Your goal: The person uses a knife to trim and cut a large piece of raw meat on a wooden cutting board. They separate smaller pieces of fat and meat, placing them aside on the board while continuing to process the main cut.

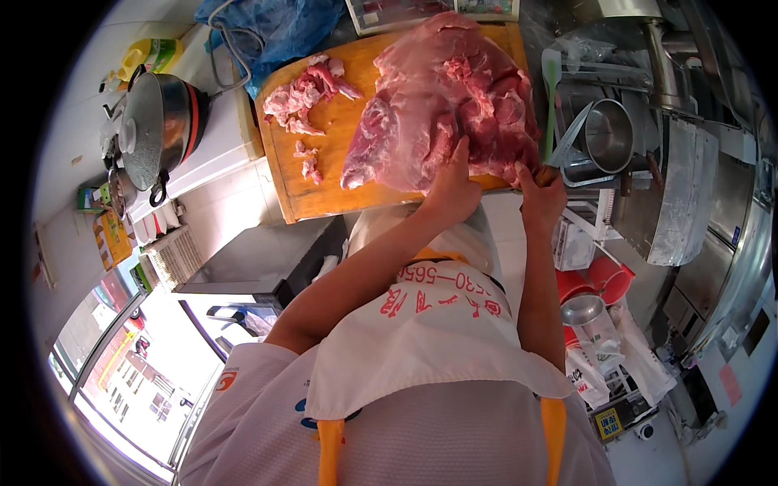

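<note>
A large slab of raw meat (429,105), pink and red with pale fat and membrane, spreads over the right part of a wooden cutting board (284,182). My left hand (454,190) grips the slab near its lower edge, with its fingertips partly hidden in the folds. At the lower right corner of the meat, my right hand (543,194) is closed, pinching the edge between thumb and fingers. A dark brown shape shows beside its knuckles; I cannot tell what it is. Small trimmed scraps of meat (300,97) lie on the board's left side.
Left of the board, a lidded pan (154,130) stands on a white counter, near a crumpled blue plastic bag (284,32). A metal pot (608,136) and a green-handled tool (551,97) sit to the right. Red containers (608,275) are lower right.
</note>
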`<state>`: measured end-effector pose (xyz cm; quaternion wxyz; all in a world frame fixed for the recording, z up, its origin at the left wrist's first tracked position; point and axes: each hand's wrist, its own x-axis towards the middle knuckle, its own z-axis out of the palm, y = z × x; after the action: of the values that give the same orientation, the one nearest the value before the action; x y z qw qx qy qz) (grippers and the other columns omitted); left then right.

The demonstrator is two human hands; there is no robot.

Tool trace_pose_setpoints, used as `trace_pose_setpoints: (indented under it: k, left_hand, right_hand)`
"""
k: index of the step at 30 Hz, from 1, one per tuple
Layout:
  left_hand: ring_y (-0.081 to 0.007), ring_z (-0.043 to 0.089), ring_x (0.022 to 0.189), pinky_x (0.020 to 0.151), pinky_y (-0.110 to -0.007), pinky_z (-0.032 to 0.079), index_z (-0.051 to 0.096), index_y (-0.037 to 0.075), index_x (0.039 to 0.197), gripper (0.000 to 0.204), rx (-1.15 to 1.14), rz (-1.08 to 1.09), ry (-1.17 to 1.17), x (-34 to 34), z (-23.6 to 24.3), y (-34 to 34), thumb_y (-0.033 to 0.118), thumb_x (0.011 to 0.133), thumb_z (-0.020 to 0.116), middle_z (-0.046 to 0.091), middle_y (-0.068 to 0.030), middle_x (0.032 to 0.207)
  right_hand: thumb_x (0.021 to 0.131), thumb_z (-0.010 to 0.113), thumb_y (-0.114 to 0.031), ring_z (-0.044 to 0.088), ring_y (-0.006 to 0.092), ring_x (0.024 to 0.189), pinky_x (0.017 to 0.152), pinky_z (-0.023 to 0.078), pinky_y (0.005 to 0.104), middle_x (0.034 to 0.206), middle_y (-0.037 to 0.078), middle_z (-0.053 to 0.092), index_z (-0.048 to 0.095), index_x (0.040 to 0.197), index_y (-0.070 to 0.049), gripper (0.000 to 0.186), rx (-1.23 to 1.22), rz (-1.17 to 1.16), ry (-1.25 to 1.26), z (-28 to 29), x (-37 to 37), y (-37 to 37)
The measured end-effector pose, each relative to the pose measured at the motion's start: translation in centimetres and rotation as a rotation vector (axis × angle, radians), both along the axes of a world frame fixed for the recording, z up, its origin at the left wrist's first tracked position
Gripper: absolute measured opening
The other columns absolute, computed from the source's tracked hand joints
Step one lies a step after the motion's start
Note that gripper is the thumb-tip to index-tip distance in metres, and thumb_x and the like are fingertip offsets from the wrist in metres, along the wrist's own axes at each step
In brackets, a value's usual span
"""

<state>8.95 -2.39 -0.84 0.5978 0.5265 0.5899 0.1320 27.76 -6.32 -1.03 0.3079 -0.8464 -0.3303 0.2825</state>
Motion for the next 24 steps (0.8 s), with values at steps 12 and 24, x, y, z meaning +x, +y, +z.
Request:
trace_pose_setpoints:
  k: [12,24]
  left_hand:
    - [-0.0522,0.048,0.152,0.127,-0.047,0.040,0.022,-0.011,0.171,0.090,0.077,0.049,-0.142,0.0,-1.2,-1.7,0.002,0.089,0.055,0.048,-0.0429,0.161]
    - [-0.0303,0.069,0.126,0.110,-0.043,0.057,0.063,0.002,0.145,0.047,0.724,0.067,0.021,-0.3,-2.8,9.8,0.004,0.099,0.057,0.069,-0.0177,0.146]
  right_hand:
    - [0.086,0.096,-0.032,0.063,0.0204,0.067,0.071,0.055,0.0386,0.075,0.006,0.068,0.067,0.091,0.000,0.044,0.003,-0.003,0.002,-1.2,0.4,-0.6]
    - [0.089,0.094,-0.034,0.073,0.0206,0.072,0.075,0.058,0.0366,0.080,0.009,0.077,0.069,0.094,0.001,0.043,-0.015,-0.009,0.034,-1.3,0.6,-1.0]
